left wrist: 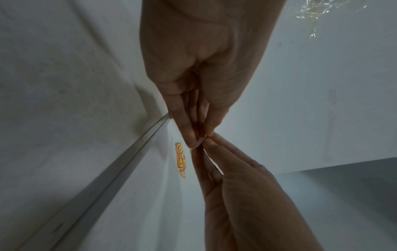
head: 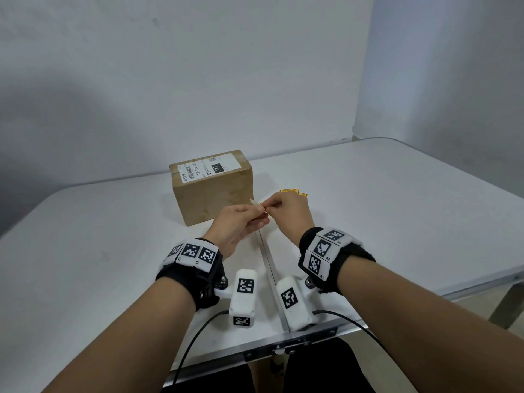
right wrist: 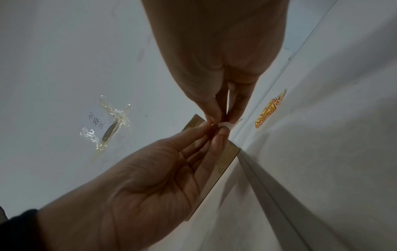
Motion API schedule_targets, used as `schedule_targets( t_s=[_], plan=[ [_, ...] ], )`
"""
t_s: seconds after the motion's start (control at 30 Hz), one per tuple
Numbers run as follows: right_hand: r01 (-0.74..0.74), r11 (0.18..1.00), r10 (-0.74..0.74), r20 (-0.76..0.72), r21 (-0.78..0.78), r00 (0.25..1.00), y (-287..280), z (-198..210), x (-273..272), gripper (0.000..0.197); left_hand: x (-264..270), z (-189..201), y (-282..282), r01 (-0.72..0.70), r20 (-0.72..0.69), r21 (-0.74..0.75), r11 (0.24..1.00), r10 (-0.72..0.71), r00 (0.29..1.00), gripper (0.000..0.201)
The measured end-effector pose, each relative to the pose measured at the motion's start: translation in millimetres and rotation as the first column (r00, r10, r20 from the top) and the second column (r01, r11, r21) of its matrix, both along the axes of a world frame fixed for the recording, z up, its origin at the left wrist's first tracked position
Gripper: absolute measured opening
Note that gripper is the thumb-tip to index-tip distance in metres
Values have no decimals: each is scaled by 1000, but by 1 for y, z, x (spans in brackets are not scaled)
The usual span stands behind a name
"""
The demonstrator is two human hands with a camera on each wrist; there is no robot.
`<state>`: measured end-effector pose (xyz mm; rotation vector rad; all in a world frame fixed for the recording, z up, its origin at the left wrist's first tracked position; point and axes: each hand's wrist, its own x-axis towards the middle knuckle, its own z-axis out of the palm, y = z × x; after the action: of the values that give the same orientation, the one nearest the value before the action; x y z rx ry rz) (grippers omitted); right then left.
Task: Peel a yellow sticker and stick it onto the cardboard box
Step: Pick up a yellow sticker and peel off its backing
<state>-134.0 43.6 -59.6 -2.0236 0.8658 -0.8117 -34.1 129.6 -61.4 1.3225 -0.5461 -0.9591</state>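
The cardboard box [head: 212,191] carries a white shipping label [head: 208,167] on its top face; the label shows "122-122-001" in a line of large digits, "122" in white on a black square, a barcode at its left end and a small QR code near its far edge, with the finer print too small to read. The right wristband [head: 323,253] has black-and-white square markers tagged "R1", "R2" and "R3". A taped paper note [right wrist: 97,121] on the wall bears handwritten characters that cannot be made out. The yellow stickers [right wrist: 271,108] on the desk [head: 397,211] have red printing, illegible here.
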Motion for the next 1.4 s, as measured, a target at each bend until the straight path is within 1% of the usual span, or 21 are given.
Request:
schedule_targets(
  t_s=[0.17,0.33,0.5,0.6,0.67,0.83,0.93,1.03,1.1,1.17,1.27,1.37,1.4],
  plan=[
    [-9,1000,9,-18,2,1000,-1,1,1,23,-1,2,2,14,28,1,1000,-14,1000,24],
    [-30,998,31,-13,60,999,-1,2,-3,22,0,0,0,10,96,24,1000,-13,995,21],
    [-101,978,88,78,185,993,3,6,-9,19,2,3,0,18,179,53,998,-27,984,13],
    [-81,970,61,96,228,994,2,8,-7,20,2,6,1,31,229,64,997,-45,972,14],
    [-68,971,48,93,228,994,2,8,-6,18,2,8,1,32,248,71,997,-49,968,15],
    [-75,969,48,121,235,992,5,9,-7,7,2,12,3,39,287,95,995,-65,956,16],
    [-61,974,34,123,218,992,5,11,-7,8,1,13,2,29,323,107,994,-62,944,16],
    [-61,970,33,121,236,992,5,13,-10,8,0,14,1,10,364,122,992,-54,930,21],
    [-68,966,41,110,251,993,4,13,-9,11,-1,16,1,9,387,131,991,-59,920,24],
    [-72,955,40,115,287,993,1,11,-8,16,-1,17,1,10,407,137,990,-66,911,26],
    [-55,929,6,134,365,991,-1,8,-9,13,-2,17,2,3,422,145,989,-65,904,27],
    [-49,872,-48,184,488,982,-3,6,-9,10,-1,16,3,-7,392,154,988,-55,918,27],
    [-57,855,-56,200,516,978,-2,6,-9,12,-1,16,2,-6,383,159,987,-56,922,27]
  ],
)
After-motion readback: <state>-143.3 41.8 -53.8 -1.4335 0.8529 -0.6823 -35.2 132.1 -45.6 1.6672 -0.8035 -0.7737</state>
